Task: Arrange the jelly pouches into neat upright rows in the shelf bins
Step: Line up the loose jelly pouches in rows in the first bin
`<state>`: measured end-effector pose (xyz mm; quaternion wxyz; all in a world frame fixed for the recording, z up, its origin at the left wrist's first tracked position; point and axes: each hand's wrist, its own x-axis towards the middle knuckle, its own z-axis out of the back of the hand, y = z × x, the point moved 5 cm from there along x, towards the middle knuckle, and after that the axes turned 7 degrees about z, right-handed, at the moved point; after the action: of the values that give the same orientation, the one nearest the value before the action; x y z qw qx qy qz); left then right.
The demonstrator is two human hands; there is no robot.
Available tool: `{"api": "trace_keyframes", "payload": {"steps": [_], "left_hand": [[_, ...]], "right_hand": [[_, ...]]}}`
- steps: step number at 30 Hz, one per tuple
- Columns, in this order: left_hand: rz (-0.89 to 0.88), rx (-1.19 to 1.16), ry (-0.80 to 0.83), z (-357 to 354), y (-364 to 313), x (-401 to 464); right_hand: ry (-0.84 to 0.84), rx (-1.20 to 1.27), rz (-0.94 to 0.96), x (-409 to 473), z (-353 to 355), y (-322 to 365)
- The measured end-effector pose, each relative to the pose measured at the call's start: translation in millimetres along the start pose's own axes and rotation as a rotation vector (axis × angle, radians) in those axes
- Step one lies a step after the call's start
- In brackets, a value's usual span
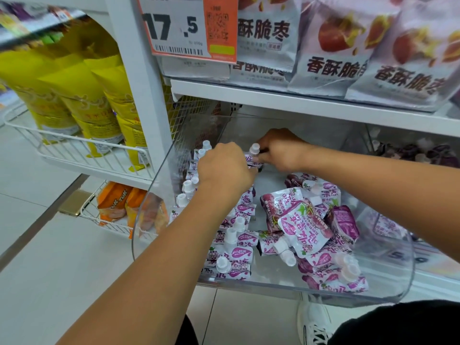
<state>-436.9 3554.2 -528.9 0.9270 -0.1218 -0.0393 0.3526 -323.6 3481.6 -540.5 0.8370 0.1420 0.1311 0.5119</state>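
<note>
While the big clear bin (388,292) sticks out past the shelf (298,100), its back middle floor shows bare room. Standing jelly pouches (230,241) line the left wall; a loose pile (308,227) lies right. Both hands meet at the row's far end: left hand (224,165) curls over pouches, right hand (281,150) fingers pinch one capped pouch (254,153).
</note>
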Motion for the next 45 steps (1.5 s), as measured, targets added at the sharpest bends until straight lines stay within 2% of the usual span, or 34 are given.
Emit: {"api": "trace_keyframes", "payload": {"steps": [6, 14, 18, 24, 28, 30, 33, 36, 40, 42, 45], "left_hand": [[0.036, -0.055, 0.005, -2, -2, -1], [0.077, -0.138, -0.047, 4, 7, 4], [0.079, -0.277, -0.156, 13, 13, 8], [0.019, -0.268, -0.093, 2, 27, 8], [-0.06, -0.177, -0.102, -1, 21, 3], [-0.057, -0.168, -0.154, 0, 20, 3], [-0.04, -0.183, -0.184, -1, 18, 3], [-0.014, -0.219, -0.181, 0, 18, 3], [-0.039, -0.258, -0.174, 16, 21, -13], [-0.079, -0.203, -0.075, 21, 32, -33], [-0.178, -0.098, 0.203, 9, 53, -62]], "right_hand": [[-0.084, 0.124, -0.006, 0, -8, 6], [0.172, -0.074, -0.065, 5, 3, 12], [0.212, -0.062, -0.049, 10, -6, 18], [0.196, -0.097, -0.038, 11, -16, 22], [-0.136, 0.129, -0.144, 3, 5, 13], [-0.155, 0.318, -0.279, 5, 1, 5], [-0.127, 0.754, -0.436, 0, -12, 1], [-0.068, 1.131, -0.478, -10, -18, 5], [-0.064, 1.242, -0.575, -29, -14, 23], [0.038, 1.314, -0.618, -43, -18, 36], [0.216, 1.397, -0.611, -44, -32, 53]]}}
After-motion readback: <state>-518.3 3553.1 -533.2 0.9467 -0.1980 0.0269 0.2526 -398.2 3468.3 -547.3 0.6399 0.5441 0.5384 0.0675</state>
